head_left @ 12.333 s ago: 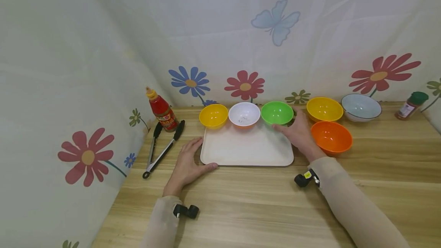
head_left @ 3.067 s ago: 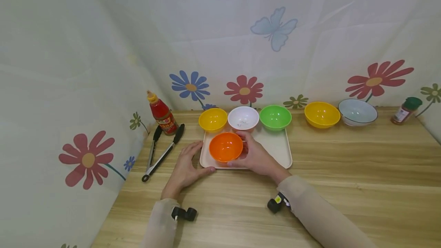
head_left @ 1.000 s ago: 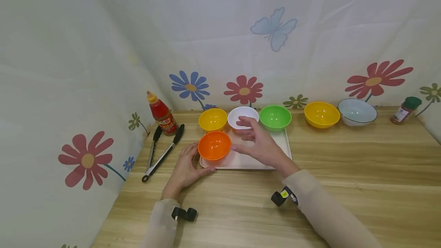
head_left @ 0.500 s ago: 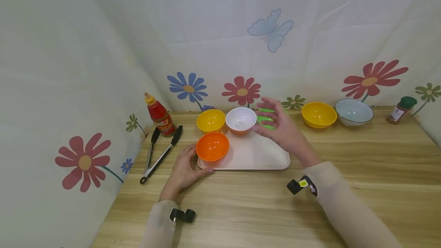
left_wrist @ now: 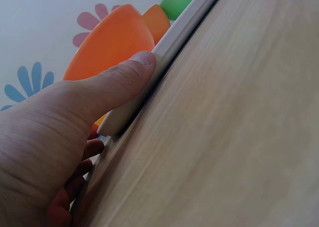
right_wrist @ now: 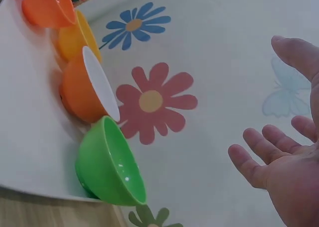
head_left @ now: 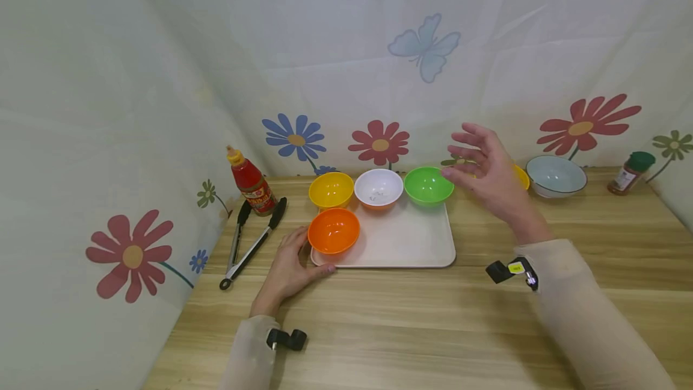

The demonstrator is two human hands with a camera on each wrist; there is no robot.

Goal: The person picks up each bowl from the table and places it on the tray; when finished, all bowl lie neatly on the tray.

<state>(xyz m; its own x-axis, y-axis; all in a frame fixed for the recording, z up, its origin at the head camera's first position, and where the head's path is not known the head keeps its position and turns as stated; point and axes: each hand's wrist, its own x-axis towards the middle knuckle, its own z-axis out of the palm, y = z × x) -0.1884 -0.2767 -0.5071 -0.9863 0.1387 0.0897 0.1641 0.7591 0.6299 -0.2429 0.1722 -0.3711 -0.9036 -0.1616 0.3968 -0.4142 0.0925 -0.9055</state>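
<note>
Left hand (head_left: 287,268) grips the tray (head_left: 403,238); right of it, a yellow bowl (head_left: 523,178) peeks from behind the right hand (head_left: 497,184), fingers parted.

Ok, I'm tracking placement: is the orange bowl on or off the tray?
On: the head view shows the orange bowl resting on the tray, at left.

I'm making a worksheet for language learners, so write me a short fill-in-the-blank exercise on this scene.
1. In the back row on the tray, the white-lined bowl stands between a yellow bowl and a ____ bowl.
2. The ____ hand touches the tray.
3. Beside the sauce bottle lies a pair of ____.

Missing words: green, left, tongs.
</note>
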